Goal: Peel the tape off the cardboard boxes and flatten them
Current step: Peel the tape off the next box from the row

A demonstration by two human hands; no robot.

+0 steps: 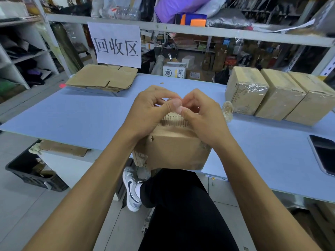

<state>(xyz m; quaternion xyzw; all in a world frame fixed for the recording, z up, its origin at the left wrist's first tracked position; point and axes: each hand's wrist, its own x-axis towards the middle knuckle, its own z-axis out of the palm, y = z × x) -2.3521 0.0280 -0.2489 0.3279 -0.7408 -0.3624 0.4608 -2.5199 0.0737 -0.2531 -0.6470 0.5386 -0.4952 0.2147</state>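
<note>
In the centre of the frame a small cardboard box (174, 151) sits at the near edge of the light blue surface (81, 116), partly over the edge above the person's black-trousered knee. Its top edge is torn, so the corrugated layer shows, and the lower left corner is ragged.

Both hands are above the box's top. The left hand (148, 113) and the right hand (203, 116) meet with the thumbs touching each other, and the fingers (176, 103) are curled and pinched close together. It seems that they pinch a thin piece of clear tape between them, but the tape is too transparent to see for certain. The heels of both hands rest against the box.

At the right of the frame three still sealed cardboard boxes (279, 95) stand side by side on the surface, touching one another, with shiny clear tape on them. Just beside the leftmost one lies a crumpled ball of clear tape (228, 111). In the upper left of the surface lies a stack of flattened cardboard (103, 78), under a white paper sign (116, 44) with black characters. At the right edge a dark phone (324, 154) lies flat. Under the surface, lower left, stands a black bin (34, 171) on the floor.
</note>
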